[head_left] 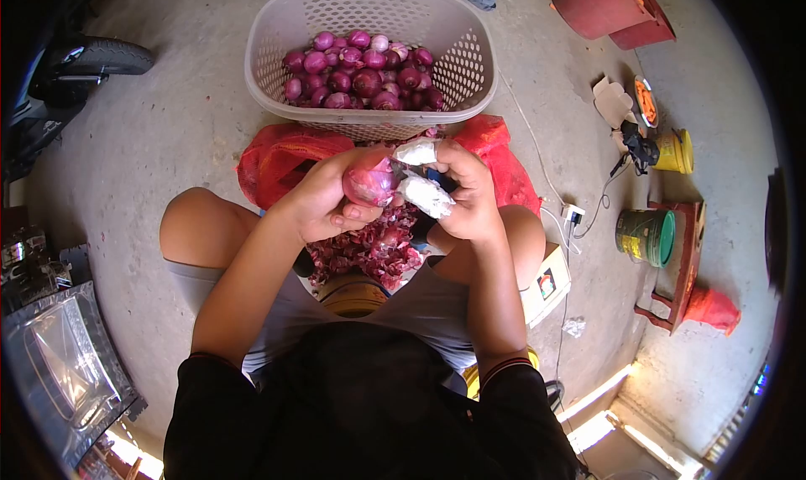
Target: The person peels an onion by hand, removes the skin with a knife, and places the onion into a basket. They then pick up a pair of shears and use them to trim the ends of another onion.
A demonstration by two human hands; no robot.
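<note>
A red onion (369,183) is in my left hand (323,196), with the fingers curled round it. My right hand (472,190) is close on the onion's right side. White wrapping covers its thumb and index finger. Its fingers are closed round something small and dark blue, mostly hidden in the palm, which I cannot make out. Under both hands lies a heap of purple onion skins (369,249) between my legs. Just beyond my hands is a grey plastic basket (269,94) with many purple onions (367,82) in it.
Red mesh sacking (504,165) lies on both sides of the skins. A yellow bucket (353,297) is between my thighs. To the right are a power socket with cords (573,213), a green-lidded bucket (645,237) and a red stool (684,266). A motorcycle wheel (109,56) is at left.
</note>
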